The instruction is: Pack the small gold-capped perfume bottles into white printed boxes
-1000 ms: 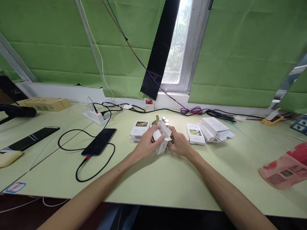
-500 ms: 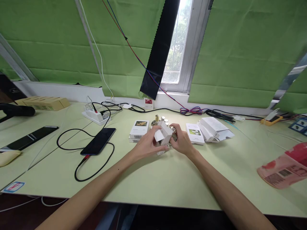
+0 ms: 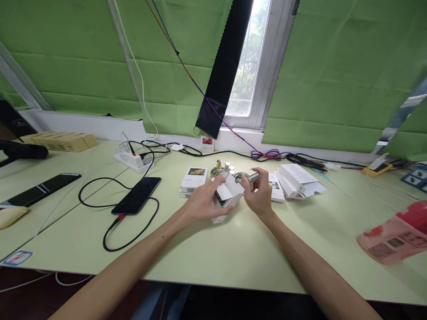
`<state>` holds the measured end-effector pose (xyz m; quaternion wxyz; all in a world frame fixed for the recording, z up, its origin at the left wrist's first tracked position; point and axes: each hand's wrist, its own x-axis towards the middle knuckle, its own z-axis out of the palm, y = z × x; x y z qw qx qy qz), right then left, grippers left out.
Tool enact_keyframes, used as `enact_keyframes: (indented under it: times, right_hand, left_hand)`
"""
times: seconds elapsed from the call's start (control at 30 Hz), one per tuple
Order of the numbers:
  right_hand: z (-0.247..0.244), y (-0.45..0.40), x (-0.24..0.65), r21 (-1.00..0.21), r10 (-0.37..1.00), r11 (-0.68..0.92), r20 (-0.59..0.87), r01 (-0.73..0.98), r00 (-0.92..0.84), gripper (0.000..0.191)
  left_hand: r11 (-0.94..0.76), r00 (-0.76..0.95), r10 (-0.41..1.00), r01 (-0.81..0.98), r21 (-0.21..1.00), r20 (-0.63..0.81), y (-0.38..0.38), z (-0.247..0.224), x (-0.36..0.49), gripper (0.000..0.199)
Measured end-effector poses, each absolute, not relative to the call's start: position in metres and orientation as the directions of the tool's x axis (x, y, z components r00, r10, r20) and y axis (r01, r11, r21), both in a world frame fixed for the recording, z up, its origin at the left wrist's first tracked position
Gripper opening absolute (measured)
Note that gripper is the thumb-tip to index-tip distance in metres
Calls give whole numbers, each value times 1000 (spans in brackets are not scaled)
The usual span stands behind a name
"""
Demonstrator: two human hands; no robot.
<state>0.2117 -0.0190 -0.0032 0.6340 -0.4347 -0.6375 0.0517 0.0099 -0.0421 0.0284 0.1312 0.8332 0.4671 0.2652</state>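
Note:
My left hand is wrapped round a small white box, which is tilted and has its end flaps open. Part of a green printed picture shows on the box's side. Just right of it, my right hand grips a shiny metal fitting with a cylindrical end. Behind the box stand several other shiny metal parts, partly hidden by the hands. A white box with a flower picture lies on top of another at the left. My right hand partly covers one more white box.
Opened white cartons lie at the right. A phone with a black cable is on the left of the table, near a white power strip. A pink container lies at the far right. Cables run along the back wall.
My right hand has moved right, away from the box's open end, and the metal fitting shows more clearly in it. My left hand has turned the box slightly.

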Motion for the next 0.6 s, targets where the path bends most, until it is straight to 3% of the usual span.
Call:
enact_keyframes:
  times: [0.3, 0.47, 0.6]
  right_hand:
    - [2, -21, 210, -722, 536, 540, 691, 432, 485, 34]
    - [2, -22, 207, -721, 514, 560, 689, 409, 511, 35]
    - [3, -24, 205, -746, 538, 556, 659, 367, 525, 36]
  left_hand:
    - [-557, 483, 830, 729, 397, 278, -45, 30, 13, 74]
    - [-594, 509, 803, 728, 344, 309, -44, 29, 13, 74]
    - [-603, 508, 797, 693, 395, 325, -44, 23, 13, 77]
